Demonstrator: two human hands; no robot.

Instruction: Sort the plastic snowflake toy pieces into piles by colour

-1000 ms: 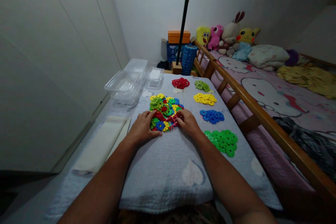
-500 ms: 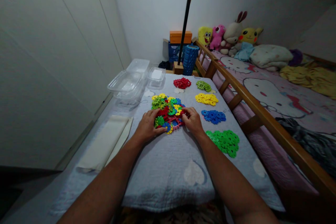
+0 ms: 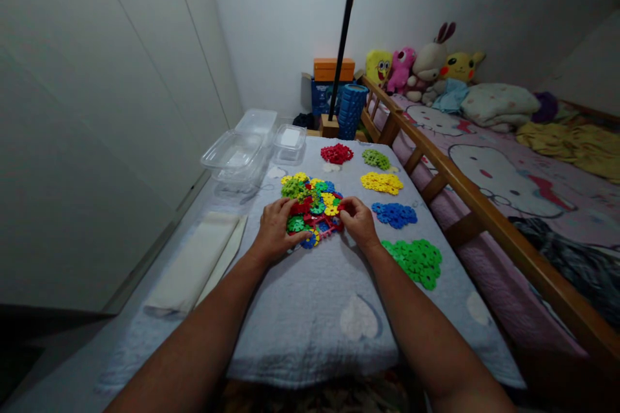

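A mixed heap of plastic flower-shaped pieces (image 3: 312, 203) in red, yellow, green and blue lies on the grey quilted surface (image 3: 310, 310). My left hand (image 3: 275, 230) rests on the heap's left side, its fingers curled onto the pieces. My right hand (image 3: 357, 221) is at the heap's right side, fingers pinched on red pieces. To the right lie sorted piles: red (image 3: 336, 153), light green (image 3: 374, 158), yellow (image 3: 381, 182), blue (image 3: 393, 214) and bright green (image 3: 414, 260).
Clear plastic containers (image 3: 237, 156) stand at the back left. A folded pale cloth (image 3: 194, 264) lies on the left. A wooden bed rail (image 3: 465, 197) runs along the right, with bedding and plush toys (image 3: 416, 68) behind. A black pole (image 3: 343, 39) rises at the back.
Both hands have drawn closer together on the heap, pushing the near pieces a little inward. The sorted piles are unchanged.
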